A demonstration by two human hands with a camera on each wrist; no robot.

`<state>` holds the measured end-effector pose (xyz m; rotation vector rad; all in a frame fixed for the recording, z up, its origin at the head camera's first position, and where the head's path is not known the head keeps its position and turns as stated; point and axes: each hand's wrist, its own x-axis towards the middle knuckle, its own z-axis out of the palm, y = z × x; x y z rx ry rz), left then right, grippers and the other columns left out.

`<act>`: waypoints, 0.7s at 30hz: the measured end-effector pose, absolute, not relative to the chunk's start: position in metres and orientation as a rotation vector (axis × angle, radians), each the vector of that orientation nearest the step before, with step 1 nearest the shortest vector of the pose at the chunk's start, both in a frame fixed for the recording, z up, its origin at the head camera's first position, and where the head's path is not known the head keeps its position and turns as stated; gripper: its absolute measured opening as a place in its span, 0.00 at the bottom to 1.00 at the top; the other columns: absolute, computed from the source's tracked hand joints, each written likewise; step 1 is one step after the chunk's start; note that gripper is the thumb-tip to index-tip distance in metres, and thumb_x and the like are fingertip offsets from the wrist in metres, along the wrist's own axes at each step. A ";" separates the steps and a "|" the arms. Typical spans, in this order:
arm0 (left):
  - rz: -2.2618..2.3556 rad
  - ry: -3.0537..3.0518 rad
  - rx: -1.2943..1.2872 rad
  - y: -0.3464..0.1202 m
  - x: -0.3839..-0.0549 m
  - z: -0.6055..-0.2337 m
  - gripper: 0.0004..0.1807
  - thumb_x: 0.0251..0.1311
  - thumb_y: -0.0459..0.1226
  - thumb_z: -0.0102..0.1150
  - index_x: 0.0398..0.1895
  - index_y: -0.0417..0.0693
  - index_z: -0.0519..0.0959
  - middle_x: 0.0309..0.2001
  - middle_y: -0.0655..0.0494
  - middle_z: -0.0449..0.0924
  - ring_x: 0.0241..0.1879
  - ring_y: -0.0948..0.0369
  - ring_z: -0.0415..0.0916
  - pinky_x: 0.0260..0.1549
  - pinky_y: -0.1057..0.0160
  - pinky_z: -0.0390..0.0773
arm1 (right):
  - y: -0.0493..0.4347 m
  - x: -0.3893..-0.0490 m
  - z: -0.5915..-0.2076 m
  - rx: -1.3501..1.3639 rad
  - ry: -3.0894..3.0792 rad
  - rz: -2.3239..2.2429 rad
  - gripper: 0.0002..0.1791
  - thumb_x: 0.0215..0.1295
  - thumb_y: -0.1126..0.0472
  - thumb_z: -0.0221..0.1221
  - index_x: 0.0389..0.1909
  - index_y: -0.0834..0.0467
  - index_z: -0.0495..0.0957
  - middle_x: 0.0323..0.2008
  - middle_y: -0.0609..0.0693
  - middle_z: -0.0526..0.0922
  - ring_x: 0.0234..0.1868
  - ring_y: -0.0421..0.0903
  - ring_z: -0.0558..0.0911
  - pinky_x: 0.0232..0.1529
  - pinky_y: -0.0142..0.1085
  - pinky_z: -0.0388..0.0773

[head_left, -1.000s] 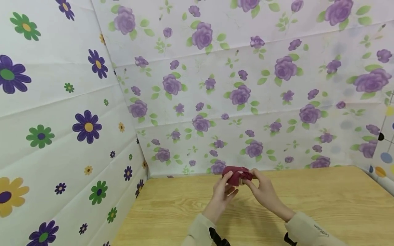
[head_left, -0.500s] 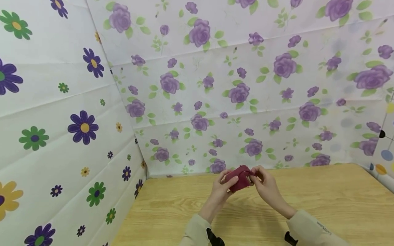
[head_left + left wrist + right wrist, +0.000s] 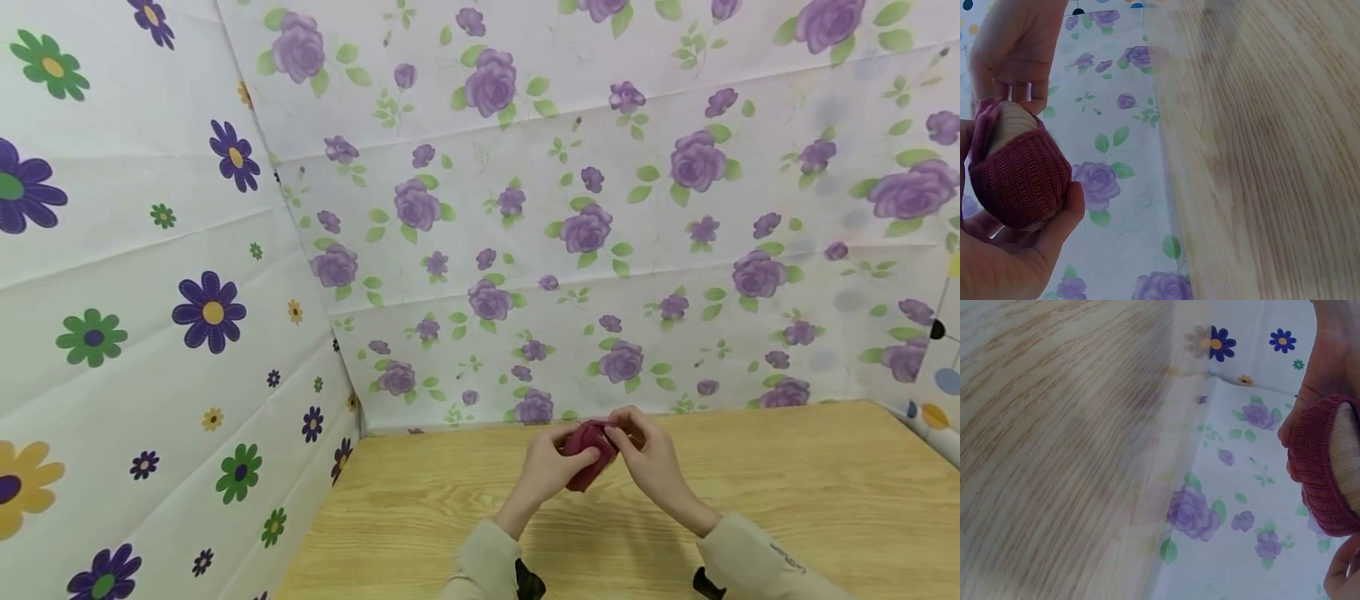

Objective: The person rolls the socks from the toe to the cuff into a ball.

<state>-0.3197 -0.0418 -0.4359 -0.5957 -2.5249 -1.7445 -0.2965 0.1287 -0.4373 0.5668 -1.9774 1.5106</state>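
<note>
A maroon ribbed-knit sock (image 3: pixel 588 477) is bunched into a rounded bundle between my two hands, above the far part of the table. Its cuff wraps partly over a beige knit portion, visible in both wrist views. My left hand (image 3: pixel 546 468) grips the sock's near left side, thumb across it. At its upper right edge, my right hand (image 3: pixel 651 458) pinches the knit between thumb and curled fingers. In the left wrist view the sock (image 3: pixel 1022 178) sits in the left hand's curved fingers. Only part of the right hand (image 3: pixel 1344 569) shows in the right wrist view.
The light wooden table (image 3: pixel 420 508) spreads beneath both hands. Behind its far edge stands a white sheet with purple roses (image 3: pixel 487 200). A white sheet with daisies (image 3: pixel 150 275) borders the left side, and a dotted sheet (image 3: pixel 947 375) shows at the right.
The sock went from a wider, flatter shape with a rolled end to a compact, tilted bundle. My left hand turned it and slid slightly right; my right hand kept hold of its right edge.
</note>
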 end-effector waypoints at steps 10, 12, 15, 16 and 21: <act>-1.423 -2.510 -0.568 -0.019 -0.323 -0.442 0.18 0.58 0.39 0.60 0.50 0.42 0.78 0.39 0.49 0.83 0.30 0.68 0.74 0.26 0.70 0.75 | 0.140 -0.313 -0.456 0.769 -1.828 1.558 0.09 0.64 0.79 0.52 0.40 0.66 0.76 0.33 0.58 0.79 0.31 0.42 0.80 0.31 0.30 0.78; -1.403 -2.535 -0.536 -0.018 -0.322 -0.441 0.20 0.58 0.39 0.60 0.52 0.39 0.75 0.40 0.47 0.82 0.32 0.66 0.75 0.27 0.69 0.75 | 0.141 -0.314 -0.457 0.807 -1.837 1.530 0.10 0.63 0.80 0.52 0.40 0.67 0.76 0.34 0.60 0.79 0.30 0.44 0.80 0.30 0.31 0.78; -1.438 -2.586 -0.573 -0.019 -0.323 -0.439 0.22 0.61 0.41 0.57 0.55 0.37 0.71 0.45 0.44 0.80 0.37 0.61 0.77 0.31 0.66 0.78 | 0.143 -0.315 -0.455 0.783 -1.906 1.476 0.09 0.64 0.78 0.53 0.41 0.65 0.76 0.34 0.59 0.80 0.29 0.44 0.79 0.29 0.31 0.77; -1.502 -2.603 -0.596 -0.021 -0.323 -0.438 0.24 0.63 0.43 0.57 0.57 0.38 0.70 0.47 0.44 0.79 0.39 0.60 0.78 0.33 0.65 0.79 | 0.144 -0.315 -0.454 0.750 -1.940 1.467 0.08 0.65 0.76 0.54 0.41 0.63 0.77 0.33 0.57 0.80 0.28 0.43 0.79 0.27 0.31 0.77; -2.154 -2.559 -0.613 -0.029 -0.325 -0.436 0.33 0.60 0.45 0.64 0.64 0.43 0.62 0.54 0.44 0.75 0.49 0.54 0.80 0.41 0.54 0.83 | 0.143 -0.313 -0.450 0.589 -2.071 1.368 0.05 0.67 0.68 0.58 0.40 0.56 0.75 0.31 0.48 0.79 0.28 0.36 0.76 0.26 0.30 0.75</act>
